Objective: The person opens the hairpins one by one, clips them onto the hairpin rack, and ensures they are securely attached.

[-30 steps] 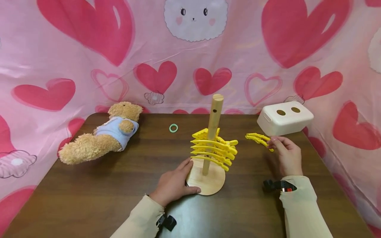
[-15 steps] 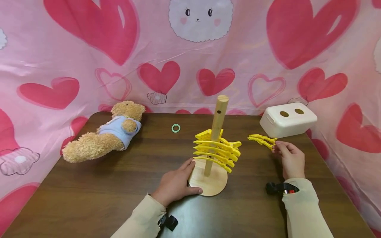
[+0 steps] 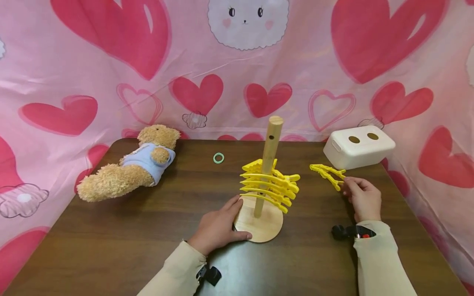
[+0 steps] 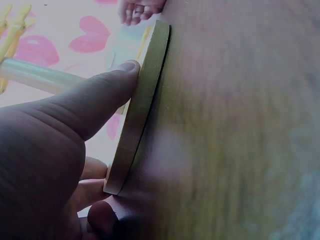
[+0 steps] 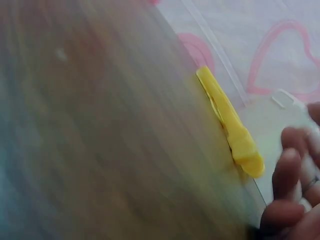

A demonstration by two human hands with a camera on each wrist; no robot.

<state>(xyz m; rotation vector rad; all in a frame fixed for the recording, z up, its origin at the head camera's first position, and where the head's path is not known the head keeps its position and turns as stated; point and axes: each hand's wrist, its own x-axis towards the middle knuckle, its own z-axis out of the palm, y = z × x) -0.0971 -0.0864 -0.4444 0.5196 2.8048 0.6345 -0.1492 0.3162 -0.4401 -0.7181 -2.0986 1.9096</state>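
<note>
A round wooden stand (image 3: pixel 259 234) with an upright post is on the table, and several yellow hair clips (image 3: pixel 286 186) are stacked crosswise on its post. My left hand (image 3: pixel 218 230) grips the left side of the base; in the left wrist view the thumb (image 4: pixel 107 92) rests on its edge and fingers show at its other side. To the right, a single yellow hair clip (image 3: pixel 326 176) lies spread in a V on the table. My right hand (image 3: pixel 364 199) is just right of it, fingers loosely bent. In the right wrist view, a gap separates those fingers from the clip (image 5: pixel 230 125).
Behind the right hand stands a white box (image 3: pixel 357 154) with two round holes on top. A teddy bear (image 3: pixel 148 158) in a blue shirt leans at the left. Farther back on the table lies a small green ring (image 3: pixel 214 158). A pink heart-patterned cloth hangs behind.
The right hand has let go of the single clip and drawn back slightly right. The clip has spread into a wider V. The left hand stays on the stand's base.
</note>
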